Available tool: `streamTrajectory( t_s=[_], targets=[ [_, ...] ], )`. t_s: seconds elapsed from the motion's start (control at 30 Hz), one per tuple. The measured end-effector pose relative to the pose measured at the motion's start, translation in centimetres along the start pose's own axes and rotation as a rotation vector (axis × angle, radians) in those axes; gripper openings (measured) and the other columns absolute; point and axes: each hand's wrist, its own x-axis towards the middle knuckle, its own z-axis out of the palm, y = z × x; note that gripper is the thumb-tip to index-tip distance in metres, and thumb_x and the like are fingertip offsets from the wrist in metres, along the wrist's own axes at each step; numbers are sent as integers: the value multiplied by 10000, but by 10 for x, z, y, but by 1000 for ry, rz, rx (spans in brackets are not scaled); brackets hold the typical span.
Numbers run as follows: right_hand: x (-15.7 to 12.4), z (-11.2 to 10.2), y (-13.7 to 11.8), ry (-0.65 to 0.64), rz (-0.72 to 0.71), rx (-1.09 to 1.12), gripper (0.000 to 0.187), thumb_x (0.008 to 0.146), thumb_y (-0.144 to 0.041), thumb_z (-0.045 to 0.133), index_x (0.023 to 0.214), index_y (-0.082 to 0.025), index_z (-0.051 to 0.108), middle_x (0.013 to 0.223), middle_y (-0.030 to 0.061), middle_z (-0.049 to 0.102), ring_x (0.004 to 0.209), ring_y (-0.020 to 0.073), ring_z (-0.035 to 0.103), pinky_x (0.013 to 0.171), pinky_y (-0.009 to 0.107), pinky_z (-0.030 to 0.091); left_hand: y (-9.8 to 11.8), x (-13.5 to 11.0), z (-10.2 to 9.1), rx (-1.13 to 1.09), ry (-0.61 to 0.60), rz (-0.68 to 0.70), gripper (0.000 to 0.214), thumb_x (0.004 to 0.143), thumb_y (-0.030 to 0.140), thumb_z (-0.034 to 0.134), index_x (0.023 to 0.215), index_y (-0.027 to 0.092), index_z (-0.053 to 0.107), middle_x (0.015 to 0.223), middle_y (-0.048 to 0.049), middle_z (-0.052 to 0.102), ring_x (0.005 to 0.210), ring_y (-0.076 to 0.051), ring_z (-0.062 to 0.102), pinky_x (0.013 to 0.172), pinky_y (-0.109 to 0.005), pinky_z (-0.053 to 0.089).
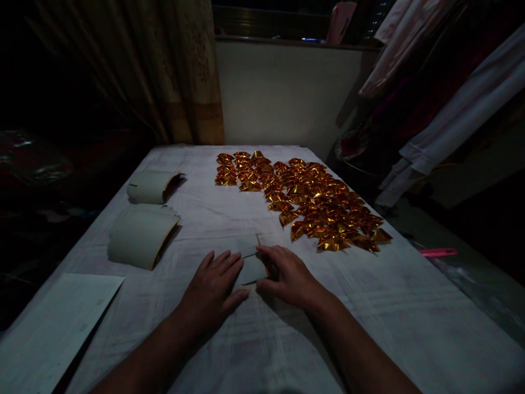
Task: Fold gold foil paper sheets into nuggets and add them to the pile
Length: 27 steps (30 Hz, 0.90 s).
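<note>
A small pale sheet of paper point(253, 269) lies between my hands on the white cloth, partly folded, with a thin orange-gold edge showing on its right. My left hand point(215, 284) rests flat at the sheet's left side, its fingers stretched out and the thumb a little apart. At the right side, my right hand point(285, 273) has its fingers and thumb curled around the edge of the paper. Part of the sheet is hidden under the right fingers. Beyond the right hand sit many folded gold foil pieces point(303, 189), close together in rows.
Two curved stacks of pale sheets, one nearer point(139, 235) and one farther point(150, 187), stand on the left. A white board point(61, 323) lies at the near left. A pink handle point(438, 252) shows past the right edge. Clothes point(463, 120) hang at right, a curtain point(180, 71) behind.
</note>
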Motion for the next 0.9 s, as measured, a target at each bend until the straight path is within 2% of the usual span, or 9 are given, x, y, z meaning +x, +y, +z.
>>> streamTrajectory(
  t_s=[0.07, 0.2, 0.33, 0.4, 0.53, 0.63, 0.7, 0.8, 0.9],
  targets=[
    [-2, -1, 2, -17, -72, -50, 575, 730, -176, 758, 1285, -209, 613, 1116, 77, 674, 1040, 245, 608, 919, 386, 476, 0, 0, 0, -1, 38, -5, 484, 960, 469, 559, 1350, 182, 554, 1415, -124, 601, 1306, -312, 549, 1123, -577, 354],
    [-1, 1, 2, 21, -112, -176, 326, 809, -173, 709, 1124, -253, 710, 1077, 79, 654, 995, 243, 591, 861, 388, 473, 0, 0, 1, -18, 75, -9, 440, 948, 424, 594, 1321, 191, 572, 1371, -121, 634, 1268, -304, 580, 1109, -571, 365],
    [-1, 2, 0, 60, -199, -221, 351, 802, -211, 746, 1149, -235, 701, 1281, 127, 610, 1173, 294, 550, 942, 442, 447, -2, 1, 1, -26, 91, -14, 326, 986, 344, 541, 1275, 210, 610, 1337, -108, 659, 1252, -285, 592, 1104, -569, 362],
    [-1, 2, -1, 57, -268, -212, 340, 822, -237, 738, 1158, -221, 690, 1295, 127, 620, 1198, 294, 548, 958, 445, 441, -2, 1, -1, -31, 86, -10, 316, 998, 340, 518, 1269, 212, 618, 1323, -104, 668, 1242, -285, 598, 1094, -580, 368],
    [-1, 3, 1, 28, -339, -193, 193, 889, -225, 665, 1077, -220, 708, 1248, 92, 682, 1195, 282, 573, 969, 443, 436, -3, 1, -6, -53, 51, 3, 314, 999, 344, 507, 1262, 231, 635, 1327, -91, 668, 1229, -293, 605, 1073, -596, 382],
    [0, 5, 4, 48, -329, -171, 141, 927, -220, 616, 1014, -235, 726, 1201, 71, 718, 1147, 265, 612, 948, 429, 448, -5, 1, -9, -96, 44, -1, 298, 1006, 333, 485, 1226, 244, 666, 1287, -82, 693, 1207, -286, 622, 1063, -595, 391],
    [1, 7, 7, 63, -305, -138, 139, 933, -219, 607, 981, -243, 735, 1178, 63, 732, 1116, 254, 632, 930, 419, 456, -6, 1, -12, -145, 61, -35, 288, 1013, 331, 460, 1133, 245, 708, 1200, -74, 733, 1152, -271, 652, 1054, -588, 402],
    [3, 12, 10, 90, -223, -57, 141, 922, -204, 616, 937, -260, 744, 1138, 38, 752, 1107, 246, 645, 939, 423, 453, -8, 2, -17, -220, 89, -124, 288, 1002, 329, 465, 948, 234, 732, 1047, -55, 765, 1004, -232, 699, 1043, -554, 426],
    [8, 16, 11, 139, -119, 21, 121, 896, -203, 646, 903, -267, 750, 1062, 26, 770, 1043, 228, 671, 925, 407, 459, -11, 4, -20, -253, 114, -184, 249, 981, 325, 492, 901, 225, 705, 945, -31, 762, 878, -205, 705, 1028, -523, 454]
  ],
)
